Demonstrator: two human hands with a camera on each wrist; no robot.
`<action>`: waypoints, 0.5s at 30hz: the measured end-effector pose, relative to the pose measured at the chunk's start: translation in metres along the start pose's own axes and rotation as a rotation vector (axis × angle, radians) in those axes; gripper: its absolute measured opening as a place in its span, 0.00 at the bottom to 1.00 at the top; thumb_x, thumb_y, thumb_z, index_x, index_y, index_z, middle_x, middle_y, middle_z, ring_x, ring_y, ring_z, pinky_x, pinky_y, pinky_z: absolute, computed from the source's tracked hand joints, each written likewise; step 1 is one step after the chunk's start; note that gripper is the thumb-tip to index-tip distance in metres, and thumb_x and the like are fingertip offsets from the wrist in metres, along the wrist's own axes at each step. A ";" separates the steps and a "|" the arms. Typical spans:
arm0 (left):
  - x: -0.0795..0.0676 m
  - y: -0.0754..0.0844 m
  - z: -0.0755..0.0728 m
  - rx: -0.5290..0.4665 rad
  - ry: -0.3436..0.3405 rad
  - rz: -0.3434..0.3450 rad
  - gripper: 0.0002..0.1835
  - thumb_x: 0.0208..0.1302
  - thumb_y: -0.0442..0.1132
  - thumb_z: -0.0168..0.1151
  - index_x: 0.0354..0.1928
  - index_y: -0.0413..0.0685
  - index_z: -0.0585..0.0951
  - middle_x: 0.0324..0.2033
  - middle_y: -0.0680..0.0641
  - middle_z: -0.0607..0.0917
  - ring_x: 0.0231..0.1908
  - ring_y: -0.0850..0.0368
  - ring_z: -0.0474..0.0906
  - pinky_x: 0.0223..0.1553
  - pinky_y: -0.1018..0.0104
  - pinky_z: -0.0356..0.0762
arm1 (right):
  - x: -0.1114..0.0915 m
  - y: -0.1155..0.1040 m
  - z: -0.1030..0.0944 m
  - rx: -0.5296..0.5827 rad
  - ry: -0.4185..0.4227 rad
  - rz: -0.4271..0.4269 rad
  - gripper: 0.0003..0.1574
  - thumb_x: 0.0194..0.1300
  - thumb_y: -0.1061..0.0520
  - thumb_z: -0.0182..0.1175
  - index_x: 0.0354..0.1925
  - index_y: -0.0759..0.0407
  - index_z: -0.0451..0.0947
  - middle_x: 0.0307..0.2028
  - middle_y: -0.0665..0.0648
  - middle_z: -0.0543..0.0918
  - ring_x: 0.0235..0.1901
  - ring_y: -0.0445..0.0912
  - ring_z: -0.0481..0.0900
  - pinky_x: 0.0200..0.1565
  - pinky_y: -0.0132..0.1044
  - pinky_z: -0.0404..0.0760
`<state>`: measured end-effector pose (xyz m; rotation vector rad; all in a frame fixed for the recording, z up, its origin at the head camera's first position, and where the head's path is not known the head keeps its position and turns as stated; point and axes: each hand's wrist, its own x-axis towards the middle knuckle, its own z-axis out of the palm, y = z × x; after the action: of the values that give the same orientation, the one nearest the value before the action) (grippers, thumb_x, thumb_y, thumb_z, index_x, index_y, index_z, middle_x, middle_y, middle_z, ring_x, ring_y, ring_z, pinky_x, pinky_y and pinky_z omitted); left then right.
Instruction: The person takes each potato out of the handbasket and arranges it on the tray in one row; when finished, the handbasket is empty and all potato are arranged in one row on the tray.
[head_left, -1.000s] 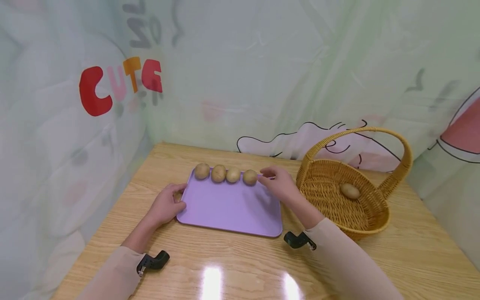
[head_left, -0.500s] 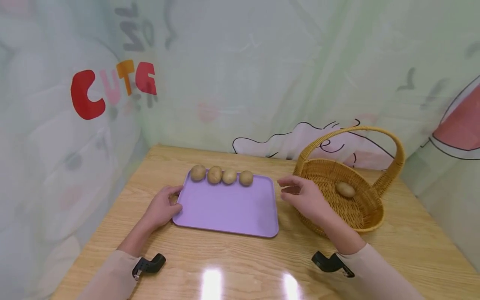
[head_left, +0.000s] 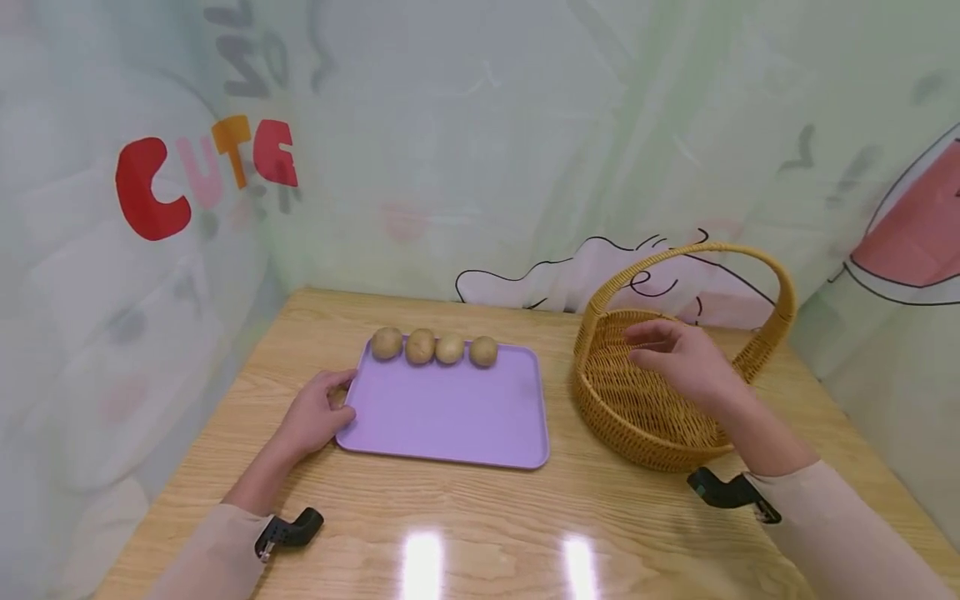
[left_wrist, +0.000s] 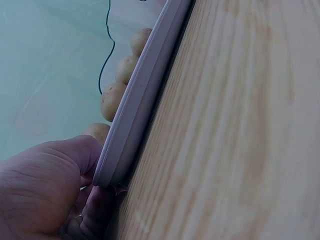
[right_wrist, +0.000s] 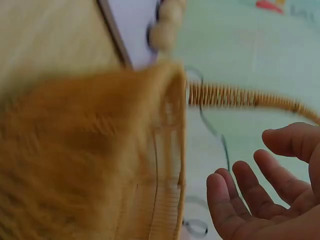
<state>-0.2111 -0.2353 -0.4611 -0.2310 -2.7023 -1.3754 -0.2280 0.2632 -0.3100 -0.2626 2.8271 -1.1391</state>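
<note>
Several round potatoes point(head_left: 421, 347) sit in a row along the far edge of a purple tray point(head_left: 450, 417) on the table. My left hand point(head_left: 315, 412) holds the tray's left edge; in the left wrist view, its thumb lies at the rim and its fingers are below it. My right hand point(head_left: 686, 362) is above the opening of a wicker basket point(head_left: 630, 437), with nothing in its loosely bent fingers point(right_wrist: 245, 175). The potato seen earlier in the basket is hidden behind this hand.
The basket's tall arched handle point(head_left: 705, 248) rises over its opening. A printed curtain point(head_left: 420, 150) hangs behind and beside the wooden table point(head_left: 375, 517). Light reflections show near the table's front.
My right hand has moved away from the rightmost potato on the tray, rightward to over the basket. My left hand stays at the tray's edge. The head view has shifted slightly.
</note>
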 end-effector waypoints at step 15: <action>0.000 0.000 0.002 0.000 0.004 -0.002 0.33 0.52 0.26 0.61 0.65 0.31 0.71 0.51 0.38 0.75 0.26 0.54 0.67 0.24 0.68 0.68 | 0.052 0.068 -0.051 -0.033 -0.120 0.168 0.38 0.73 0.46 0.52 0.67 0.72 0.61 0.65 0.74 0.62 0.62 0.64 0.62 0.58 0.56 0.68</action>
<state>-0.2109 -0.2341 -0.4621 -0.2247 -2.6997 -1.3755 -0.2948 0.3356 -0.3212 -0.0900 2.7064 -1.0079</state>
